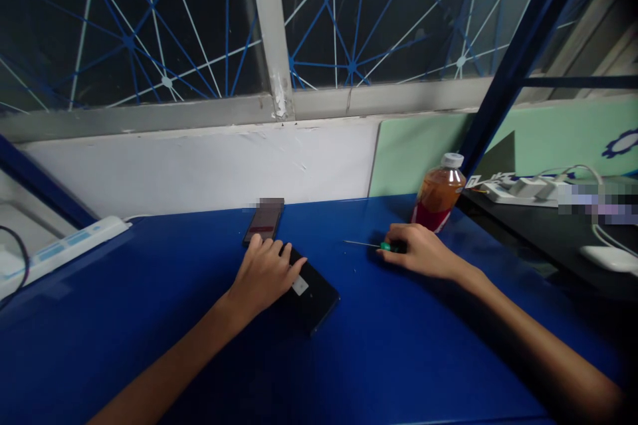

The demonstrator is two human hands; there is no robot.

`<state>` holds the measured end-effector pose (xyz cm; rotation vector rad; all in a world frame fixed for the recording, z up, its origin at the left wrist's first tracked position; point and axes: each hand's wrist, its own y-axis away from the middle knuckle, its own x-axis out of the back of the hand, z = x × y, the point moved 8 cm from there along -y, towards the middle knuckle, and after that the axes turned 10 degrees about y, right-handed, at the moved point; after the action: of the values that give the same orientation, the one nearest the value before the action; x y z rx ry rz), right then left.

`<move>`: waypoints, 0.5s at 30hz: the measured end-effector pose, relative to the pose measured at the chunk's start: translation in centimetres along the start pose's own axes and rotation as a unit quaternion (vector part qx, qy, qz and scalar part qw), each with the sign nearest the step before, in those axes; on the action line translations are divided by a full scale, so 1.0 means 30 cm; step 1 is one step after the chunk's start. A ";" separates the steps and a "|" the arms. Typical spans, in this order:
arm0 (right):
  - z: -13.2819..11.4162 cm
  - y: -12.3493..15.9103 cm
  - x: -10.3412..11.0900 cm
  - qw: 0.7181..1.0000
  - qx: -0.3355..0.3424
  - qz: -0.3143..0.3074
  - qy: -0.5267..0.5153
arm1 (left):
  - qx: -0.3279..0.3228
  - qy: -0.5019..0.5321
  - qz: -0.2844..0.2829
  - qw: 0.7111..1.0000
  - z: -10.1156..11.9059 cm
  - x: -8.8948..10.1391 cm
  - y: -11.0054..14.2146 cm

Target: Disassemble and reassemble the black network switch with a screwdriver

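My left hand [266,272] lies over the left part of a flat black rectangular device [319,295], its fingers bent over the far side and the thumb stretched across the top. A small pale label [300,285] shows beside the thumb. What kind of device it is, I cannot tell. To the right, my right hand [419,249] is closed around the handle of a screwdriver [385,247] with a green collar. Its thin metal shaft points left, low over the table and apart from the device. Just beyond my left fingertips lies a phone [263,220] with its screen lit.
A bottle of amber drink [440,191] with a white cap stands behind my right hand on the blue table [399,352]. White power strips lie at the left edge [70,249] and on a dark surface at right [528,191]. Windows and a low wall border the back.
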<state>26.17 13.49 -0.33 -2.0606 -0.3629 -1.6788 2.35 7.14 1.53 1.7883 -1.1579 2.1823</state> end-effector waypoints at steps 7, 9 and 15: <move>-0.012 0.001 0.000 1.000 0.009 -0.002 0.008 | -0.063 0.017 -0.026 0.998 0.037 0.003 -0.008; -0.011 0.001 -0.002 1.000 0.011 0.000 0.009 | -0.102 0.092 -0.069 0.988 0.067 -0.022 -0.002; -0.016 0.002 -0.001 1.000 0.020 0.003 0.005 | -0.045 0.162 -0.063 0.984 0.060 -0.063 0.003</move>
<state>25.79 13.20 -0.29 -2.0222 -0.3829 -1.6633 4.33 6.72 -0.11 1.3634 -1.0217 2.2022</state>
